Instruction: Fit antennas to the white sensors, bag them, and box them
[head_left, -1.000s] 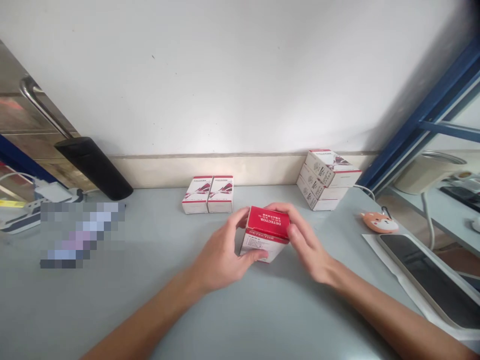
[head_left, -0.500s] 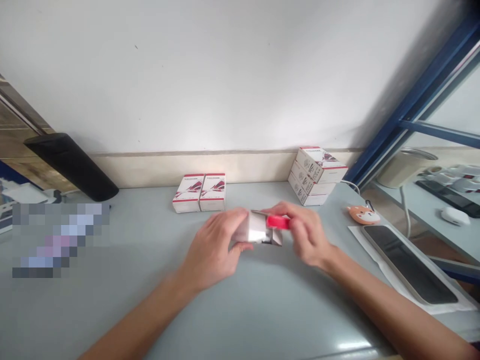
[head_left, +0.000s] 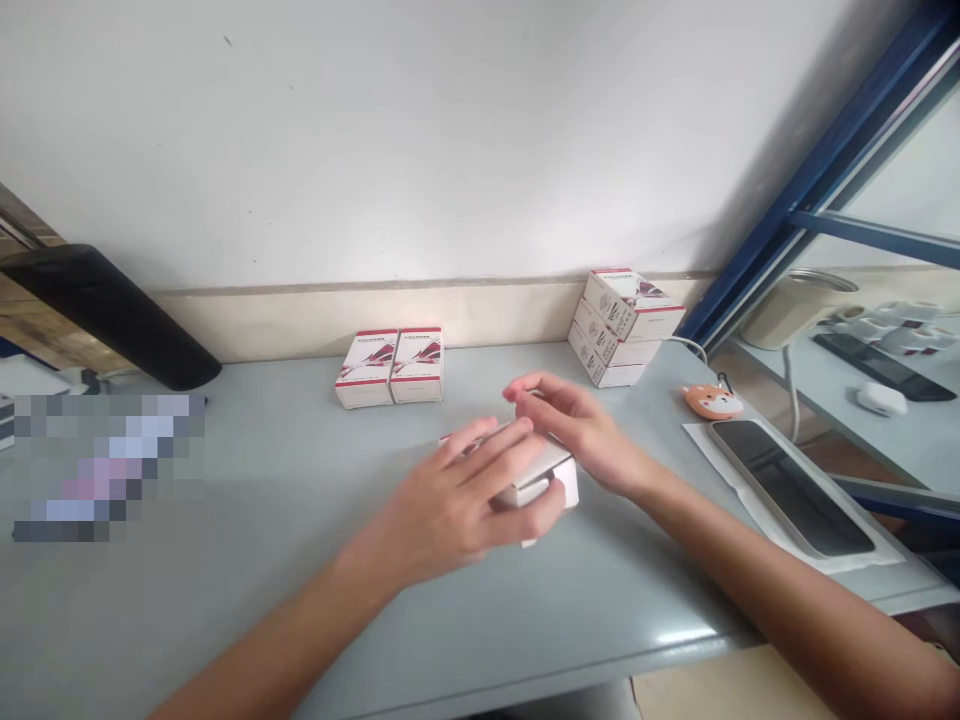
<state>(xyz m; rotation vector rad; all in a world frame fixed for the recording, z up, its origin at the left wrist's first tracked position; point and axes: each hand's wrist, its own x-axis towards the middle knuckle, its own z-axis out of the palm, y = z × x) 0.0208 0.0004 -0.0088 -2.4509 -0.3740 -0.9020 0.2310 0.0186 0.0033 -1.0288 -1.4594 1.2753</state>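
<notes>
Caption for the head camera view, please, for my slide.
Left hand grips a white box, right hand on its far edge, more boxes behind on a grey table.

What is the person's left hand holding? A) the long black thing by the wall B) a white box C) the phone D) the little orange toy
B: the left hand is curled over the top of the white box, and its fingers and thumb wrap around it.
</notes>
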